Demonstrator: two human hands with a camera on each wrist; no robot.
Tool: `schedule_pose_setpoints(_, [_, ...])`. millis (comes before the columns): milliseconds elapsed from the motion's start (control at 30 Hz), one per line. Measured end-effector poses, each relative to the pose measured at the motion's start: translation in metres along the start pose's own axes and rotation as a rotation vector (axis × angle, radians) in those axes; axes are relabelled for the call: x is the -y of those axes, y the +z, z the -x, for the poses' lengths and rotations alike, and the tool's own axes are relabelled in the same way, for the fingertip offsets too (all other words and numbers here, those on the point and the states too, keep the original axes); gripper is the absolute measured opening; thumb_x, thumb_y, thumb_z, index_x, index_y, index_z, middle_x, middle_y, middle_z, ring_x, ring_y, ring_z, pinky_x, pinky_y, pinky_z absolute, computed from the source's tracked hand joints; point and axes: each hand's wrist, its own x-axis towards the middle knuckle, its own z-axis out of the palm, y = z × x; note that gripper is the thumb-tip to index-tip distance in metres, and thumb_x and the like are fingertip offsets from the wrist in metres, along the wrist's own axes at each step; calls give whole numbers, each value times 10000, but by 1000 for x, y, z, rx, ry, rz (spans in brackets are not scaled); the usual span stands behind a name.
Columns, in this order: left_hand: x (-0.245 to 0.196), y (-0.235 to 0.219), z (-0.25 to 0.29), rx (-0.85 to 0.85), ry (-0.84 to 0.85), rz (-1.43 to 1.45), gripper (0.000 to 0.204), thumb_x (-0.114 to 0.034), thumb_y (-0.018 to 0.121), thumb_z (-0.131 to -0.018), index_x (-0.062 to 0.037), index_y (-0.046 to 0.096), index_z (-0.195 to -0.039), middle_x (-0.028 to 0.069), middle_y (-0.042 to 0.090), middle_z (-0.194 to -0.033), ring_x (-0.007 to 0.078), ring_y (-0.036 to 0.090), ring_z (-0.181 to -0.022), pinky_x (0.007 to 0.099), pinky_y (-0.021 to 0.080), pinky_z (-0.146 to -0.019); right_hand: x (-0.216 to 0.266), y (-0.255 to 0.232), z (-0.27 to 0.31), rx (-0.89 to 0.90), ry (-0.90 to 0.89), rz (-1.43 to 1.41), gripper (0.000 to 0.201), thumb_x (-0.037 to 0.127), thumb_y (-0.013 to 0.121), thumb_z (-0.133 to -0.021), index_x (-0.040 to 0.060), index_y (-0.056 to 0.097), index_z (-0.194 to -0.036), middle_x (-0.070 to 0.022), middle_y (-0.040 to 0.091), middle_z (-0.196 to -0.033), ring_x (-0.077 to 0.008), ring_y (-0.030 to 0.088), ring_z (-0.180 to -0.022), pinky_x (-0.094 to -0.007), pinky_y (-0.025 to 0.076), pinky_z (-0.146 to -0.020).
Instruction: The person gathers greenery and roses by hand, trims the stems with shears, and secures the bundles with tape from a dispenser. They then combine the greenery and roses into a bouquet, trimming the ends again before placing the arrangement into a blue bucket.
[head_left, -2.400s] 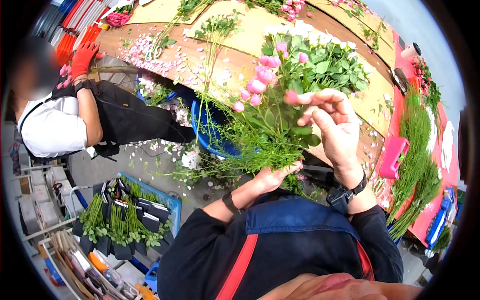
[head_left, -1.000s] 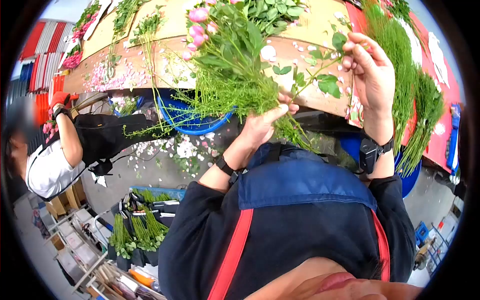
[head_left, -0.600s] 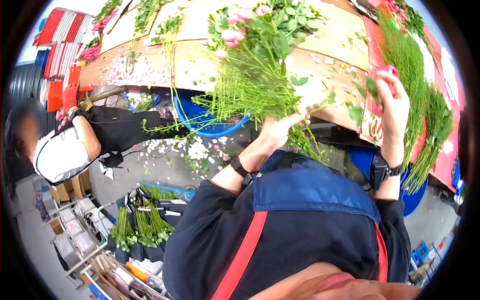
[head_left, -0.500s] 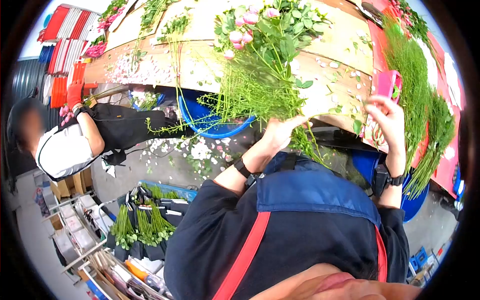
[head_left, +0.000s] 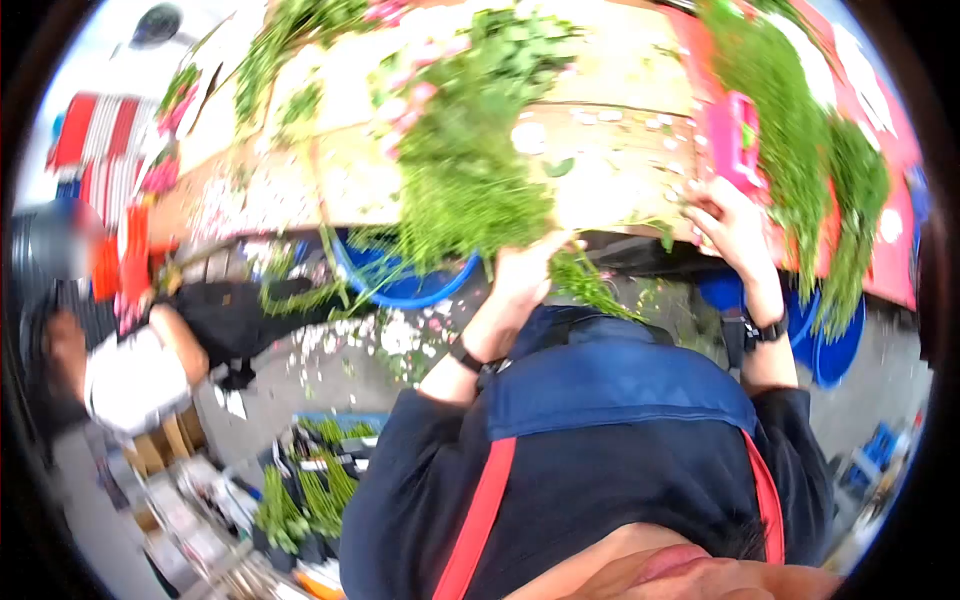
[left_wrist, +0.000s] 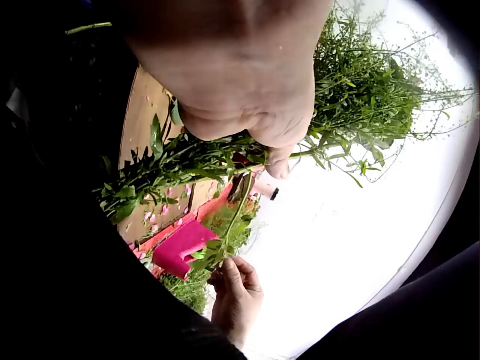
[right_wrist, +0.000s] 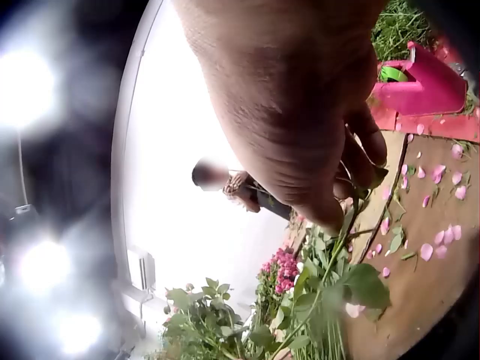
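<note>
My left hand (head_left: 520, 275) grips a bunch of flowers by its stems, with feathery greenery (head_left: 470, 205) at the near side and pink roses (head_left: 410, 105) at the far end, blurred in the head view. A thin leafy stem (left_wrist: 241, 206) runs out from the bunch at my left hand toward my right hand (head_left: 730, 225). The thumb and fingers of my right hand pinch this stem, as the left wrist view shows. Leaves (right_wrist: 364, 289) hang along it close below my right fingers in the right wrist view.
A pink tape dispenser (head_left: 735, 140) and bundles of long green stems (head_left: 845, 220) lie to the right on red cloth. Petals litter the wooden table (head_left: 380, 200). Blue tubs (head_left: 410, 300) stand below its edge. At left is another person (head_left: 150, 370) with a red glove.
My right hand has gone from beside the pink roses out to the right, then down, and now pinches the leafy stem. My left hand keeps its hold on the bunch.
</note>
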Motion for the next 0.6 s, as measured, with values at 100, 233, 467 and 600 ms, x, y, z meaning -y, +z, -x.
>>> schedule_pose_setpoints(100, [-7, 7, 2, 8, -50, -61, 130, 36, 613, -834, -19, 593, -950, 82, 623, -854, 229, 649, -742, 422, 576, -739, -11, -2, 8, -228, -265, 279, 151, 104, 690, -704, 46, 649, -837, -82, 579, -907, -248, 564, -850, -375, 446, -742])
schedule_pose_setpoints(233, [-9, 21, -4, 78, -73, -127, 186, 66, 624, -813, -12, 584, -976, 88, 626, -885, 245, 658, -780, 423, 574, -755, 33, -2, 24, -442, -331, 504, 225, 90, 658, -673, 84, 645, -897, -68, 574, -1072, -272, 517, -1062, -481, 392, -896])
schedule_pose_setpoints(467, [17, 55, -20, 251, -156, -248, 138, -32, 676, -814, 0, 592, -919, 93, 609, -857, 224, 621, -746, 413, 555, -767, -4, 59, 37, -269, -376, 179, 145, 210, 633, -768, 133, 670, -885, -25, 544, -795, -220, 536, -870, -413, 372, -848])
schedule_pose_setpoints(600, [36, 64, -31, 205, -159, -309, 127, -80, 671, -837, -35, 595, -929, 72, 611, -869, 229, 614, -769, 417, 540, -769, -56, 49, 46, -267, -285, 152, 70, 202, 612, -753, 134, 629, -748, -25, 562, -755, -224, 548, -830, -390, 406, -778])
